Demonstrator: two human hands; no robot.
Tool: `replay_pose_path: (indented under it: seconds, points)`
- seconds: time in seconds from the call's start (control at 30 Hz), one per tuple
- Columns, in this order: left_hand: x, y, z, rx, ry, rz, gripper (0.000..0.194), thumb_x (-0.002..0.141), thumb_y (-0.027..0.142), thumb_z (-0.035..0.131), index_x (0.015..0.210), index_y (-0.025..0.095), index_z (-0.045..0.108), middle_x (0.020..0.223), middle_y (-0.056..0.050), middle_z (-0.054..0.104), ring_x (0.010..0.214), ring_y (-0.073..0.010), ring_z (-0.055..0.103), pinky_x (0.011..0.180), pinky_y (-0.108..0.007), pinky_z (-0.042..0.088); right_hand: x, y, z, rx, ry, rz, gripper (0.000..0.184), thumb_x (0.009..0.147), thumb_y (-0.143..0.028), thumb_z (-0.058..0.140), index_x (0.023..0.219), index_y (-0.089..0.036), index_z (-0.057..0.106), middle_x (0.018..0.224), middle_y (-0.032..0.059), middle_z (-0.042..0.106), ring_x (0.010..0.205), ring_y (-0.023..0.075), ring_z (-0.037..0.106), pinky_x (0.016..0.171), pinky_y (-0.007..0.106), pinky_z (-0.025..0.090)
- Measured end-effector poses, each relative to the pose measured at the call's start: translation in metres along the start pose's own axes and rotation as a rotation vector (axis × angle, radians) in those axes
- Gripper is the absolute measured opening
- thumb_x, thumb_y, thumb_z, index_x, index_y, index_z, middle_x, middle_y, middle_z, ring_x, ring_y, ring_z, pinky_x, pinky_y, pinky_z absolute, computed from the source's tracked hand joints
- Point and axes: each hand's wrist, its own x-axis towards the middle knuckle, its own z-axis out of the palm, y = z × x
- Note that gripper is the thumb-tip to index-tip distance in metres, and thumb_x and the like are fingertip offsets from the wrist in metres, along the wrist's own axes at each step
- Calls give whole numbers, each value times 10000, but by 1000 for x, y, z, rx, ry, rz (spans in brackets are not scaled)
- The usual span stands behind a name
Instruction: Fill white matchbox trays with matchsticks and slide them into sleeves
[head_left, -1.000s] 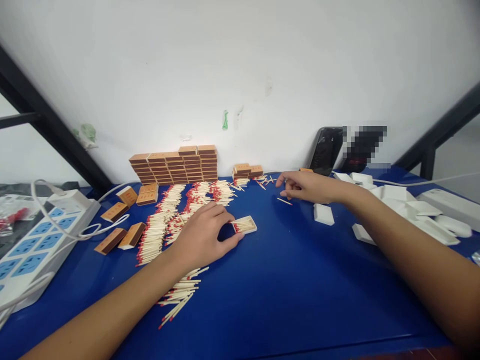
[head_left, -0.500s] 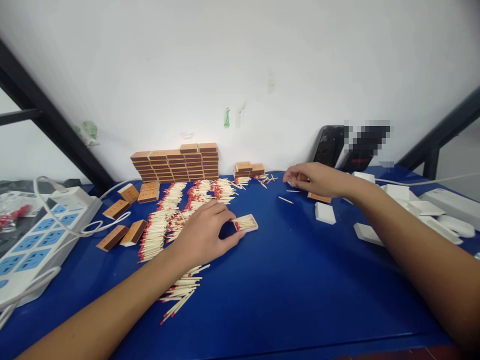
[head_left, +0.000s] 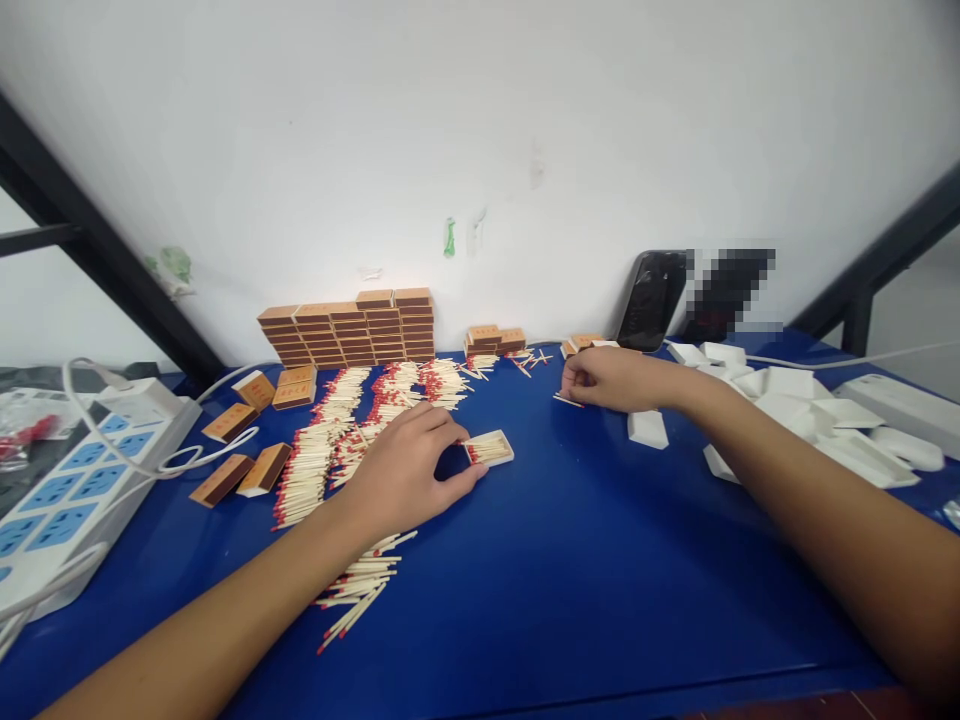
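Observation:
My left hand (head_left: 409, 465) grips the left end of a small white matchbox tray (head_left: 501, 457) between thumb and fingers. Red-tipped matches lie inside that tray. Farther right, my right hand (head_left: 609, 378) is closed in a pinch, its fingertips down at a single match (head_left: 568, 401) on the table. Rows of loose matches (head_left: 306, 465) spread to the left of and behind my left hand, which hides some of them. A few scattered matches (head_left: 529, 362) lie near the wall. A white tray (head_left: 647, 429) rests just below my right wrist.
Stacked matchboxes (head_left: 349, 335) form a low wall at the back, with loose matchboxes (head_left: 229, 422) nearby. A white power strip (head_left: 97, 470) and cables occupy the left. White trays (head_left: 787, 385) are heaped at right. A black phone-like object (head_left: 652, 300) leans on the wall of the room.
My right hand has come down and toward me onto the single match, uncovering matchboxes behind it. My left hand stays at the tray.

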Motion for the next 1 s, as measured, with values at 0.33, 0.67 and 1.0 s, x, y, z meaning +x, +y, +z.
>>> replay_pose_path:
  seconds: [0.33,0.67,1.0]
  points:
    - [1,3,-2,3,-4,-2,251,1006,448,740,1076,208,746,1069,-89,743,1058,-296,691,945,-479,569,-8,5,-11,112,-80,-278,269,866,-293,600,1077,-282,766,1096,80,767,922,273,673,749,360,502]
    - [0,0,-2,-3,3,5,259,1011,439,734,1098,196,750,1078,-88,743,1060,-295,696,942,-477,569,-3,12,-12,161,-114,-193,332,858,-567,727,938,-246,760,872,54,672,739,207,572,662,332,447]
    - [1,-3,-2,13,11,9,274,1013,451,731,1096,190,744,1090,-89,747,1077,-295,690,970,-476,560,-7,-12,-2,127,-36,-177,265,933,-497,663,939,-236,707,918,79,726,801,238,619,708,354,457]
